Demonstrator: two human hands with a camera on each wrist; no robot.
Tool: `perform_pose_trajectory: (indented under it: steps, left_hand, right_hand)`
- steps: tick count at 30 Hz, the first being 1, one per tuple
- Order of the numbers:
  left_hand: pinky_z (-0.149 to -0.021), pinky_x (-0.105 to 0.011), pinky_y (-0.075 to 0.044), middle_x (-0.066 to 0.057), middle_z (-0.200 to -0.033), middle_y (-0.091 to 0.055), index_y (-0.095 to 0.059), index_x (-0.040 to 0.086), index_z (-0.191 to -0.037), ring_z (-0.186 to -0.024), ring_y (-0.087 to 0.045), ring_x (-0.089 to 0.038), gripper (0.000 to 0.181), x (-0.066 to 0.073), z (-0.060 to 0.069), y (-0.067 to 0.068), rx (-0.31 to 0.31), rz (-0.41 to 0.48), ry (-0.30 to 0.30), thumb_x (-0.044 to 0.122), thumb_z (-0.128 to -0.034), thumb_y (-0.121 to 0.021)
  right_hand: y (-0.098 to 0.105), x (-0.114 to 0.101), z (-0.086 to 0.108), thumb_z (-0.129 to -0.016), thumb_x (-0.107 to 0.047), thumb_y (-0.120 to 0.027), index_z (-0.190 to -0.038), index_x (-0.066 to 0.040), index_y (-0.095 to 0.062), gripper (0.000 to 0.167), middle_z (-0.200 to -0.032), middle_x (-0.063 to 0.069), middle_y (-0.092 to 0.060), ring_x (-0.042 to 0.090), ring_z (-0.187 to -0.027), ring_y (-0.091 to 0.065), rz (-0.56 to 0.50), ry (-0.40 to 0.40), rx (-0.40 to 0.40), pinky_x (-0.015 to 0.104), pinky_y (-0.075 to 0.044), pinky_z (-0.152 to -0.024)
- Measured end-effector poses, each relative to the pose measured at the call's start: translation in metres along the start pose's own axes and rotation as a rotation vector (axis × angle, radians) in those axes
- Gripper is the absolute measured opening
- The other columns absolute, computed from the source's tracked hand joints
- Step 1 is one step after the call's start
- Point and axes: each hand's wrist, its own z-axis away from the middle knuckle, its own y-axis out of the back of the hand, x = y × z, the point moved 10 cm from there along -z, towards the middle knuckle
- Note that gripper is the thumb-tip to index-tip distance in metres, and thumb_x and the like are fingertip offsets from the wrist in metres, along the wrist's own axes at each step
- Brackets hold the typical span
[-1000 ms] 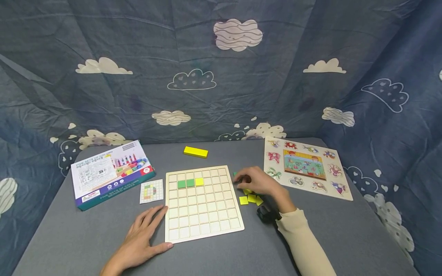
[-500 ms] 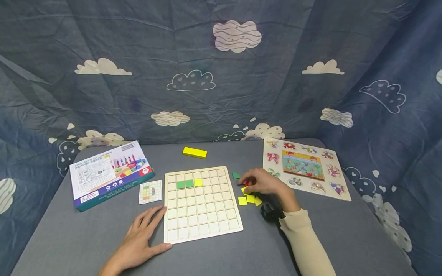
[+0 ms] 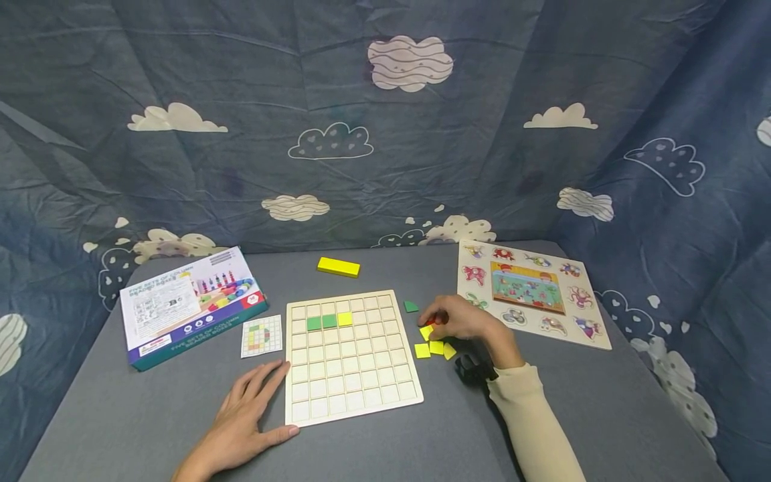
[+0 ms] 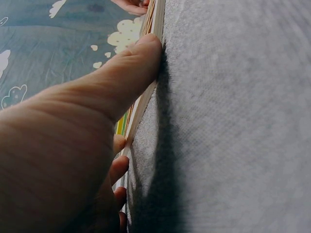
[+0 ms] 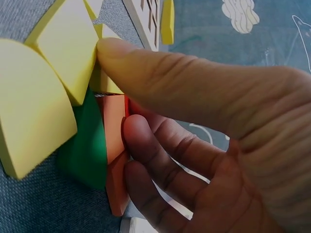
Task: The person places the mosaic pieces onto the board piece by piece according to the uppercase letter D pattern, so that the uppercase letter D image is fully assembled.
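In the head view, a wooden grid board [image 3: 354,358] lies on the table with two green square tiles [image 3: 321,322] and one yellow square tile [image 3: 345,318] in its cells. My left hand [image 3: 237,418] is spread at the board's left side, thumb and fingers touching its edge. To the right of the board, my right hand [image 3: 460,318] is over a small pile of tiles. In the right wrist view its thumb touches a yellow tile [image 5: 68,48], and bent fingertips touch orange tiles [image 5: 115,155]. A dark green tile [image 5: 87,145] sits beside them; a red piece is mostly hidden.
A pattern card [image 3: 262,336] lies left of the board, beside a toy box [image 3: 193,304]. Behind the board is a yellow block [image 3: 338,267]. An animal puzzle board [image 3: 536,321] lies at the right. A lone green tile [image 3: 411,306] sits near the board's right edge.
My right hand has shifted slightly right, away from the board, uncovering the lone green tile and a red piece by its fingers. The left hand stays in place.
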Motion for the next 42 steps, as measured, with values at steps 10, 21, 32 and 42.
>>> perform_pose_trajectory:
  steps: [10, 21, 32, 42]
  left_hand:
    - [-0.103, -0.069, -0.029, -0.005, -0.159, -0.036, -0.036, 0.021, -0.157, -0.139, -0.030, -0.038, 0.096, 0.000, 0.000, 0.001, 0.005, -0.008, 0.001, 0.063, -0.0800, -0.074]
    - [-0.103, -0.070, -0.030, -0.005, -0.159, -0.036, -0.035, 0.021, -0.157, -0.139, -0.030, -0.038, 0.096, 0.001, -0.001, 0.000, -0.008, -0.009, 0.008, 0.064, -0.0795, -0.074]
    - [-0.102, -0.071, -0.030, -0.005, -0.159, -0.034, -0.034, 0.022, -0.158, -0.140, -0.029, -0.038, 0.097, -0.002, -0.002, -0.001, -0.019, -0.006, 0.015, 0.065, -0.0799, -0.073]
    - [-0.102, -0.070, -0.030, -0.005, -0.159, -0.034, -0.035, 0.022, -0.158, -0.140, -0.029, -0.038, 0.097, -0.002, -0.002, -0.002, -0.015, 0.005, 0.012, 0.065, -0.0797, -0.073]
  right_hand:
    - [0.001, 0.000, 0.000, -0.081, -0.004, -0.082, -0.101, -0.004, -0.079, 0.020, -0.089, 0.008, -0.063, 0.016, -0.078, -0.051, -0.001, 0.003, 0.003, 0.023, -0.045, -0.069]
    - [0.000, -0.002, 0.001, -0.082, -0.003, -0.081, -0.096, -0.007, -0.073, 0.017, -0.089, 0.005, -0.062, 0.014, -0.078, -0.052, 0.013, -0.005, 0.002, 0.024, -0.046, -0.071]
    - [-0.003, -0.004, -0.003, -0.084, -0.002, -0.079, -0.093, -0.008, -0.068, 0.015, -0.080, 0.000, -0.059, 0.010, -0.071, -0.049, 0.026, -0.013, -0.006, 0.024, -0.044, -0.065]
    - [-0.005, -0.015, -0.009, -0.094, -0.009, -0.070, -0.093, -0.010, -0.065, 0.005, -0.077, -0.002, -0.057, 0.009, -0.068, -0.049, 0.054, 0.010, 0.006, 0.025, -0.043, -0.064]
